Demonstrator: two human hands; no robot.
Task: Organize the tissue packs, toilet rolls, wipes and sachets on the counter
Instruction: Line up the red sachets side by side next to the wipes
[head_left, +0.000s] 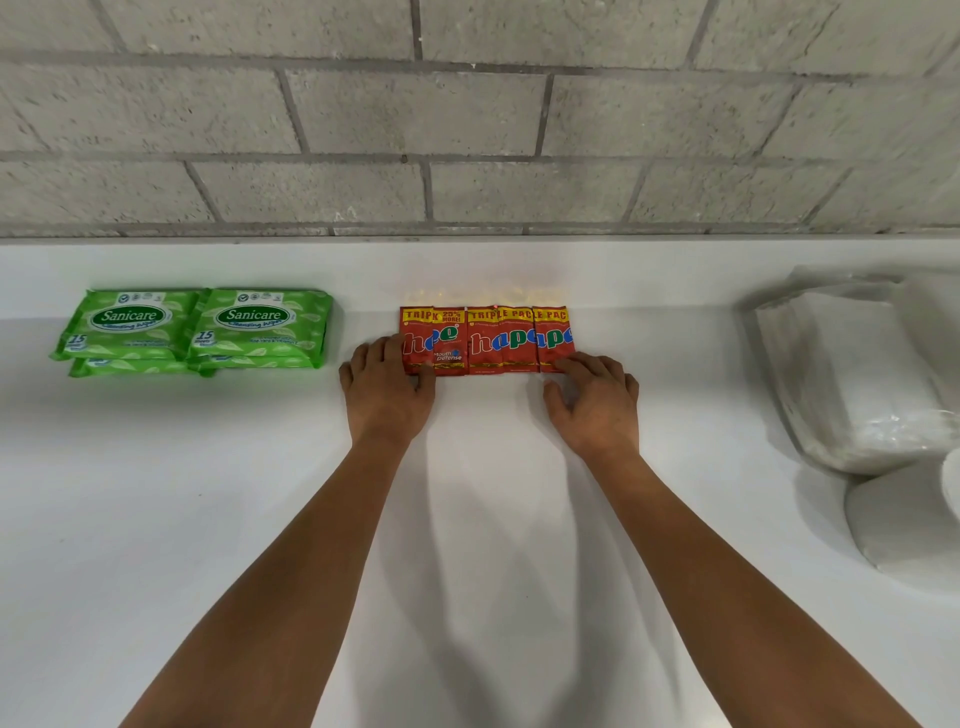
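A row of red sachets (487, 339) lay flat on the white bench (478, 519), side by side and partly overlapping, their yellow top bands toward the grey block wall (467, 119) behind the bench. Both of the person's bare arms reached forward from the near edge to the two ends of that row. The left hand (387, 387) rested palm down on the bench at the row's left end, its fingers (374, 353) loosely bent and laid against the outermost sachet, with the thumb touching that sachet's lower edge; it pressed rather than gripped. The right hand (597, 400) sat at the right end in the same manner, its fingers (574, 364) spread and slightly curved, the tips resting on the lower corner of the last sachet, with nothing closed inside the hand. Well to the left of the sachets, green wipes packs (195, 330) were arranged as two stacks touching each other, the upper packs showing their labels and the edges of lower packs peeking out beneath them. Far to the right, apart from the sachets, a bundle of white tissue packs (852, 374) in clear wrapping lay tilted on the bench, and just in front of it, at the right edge of the view, stood a white toilet roll (904, 530), only partly visible.
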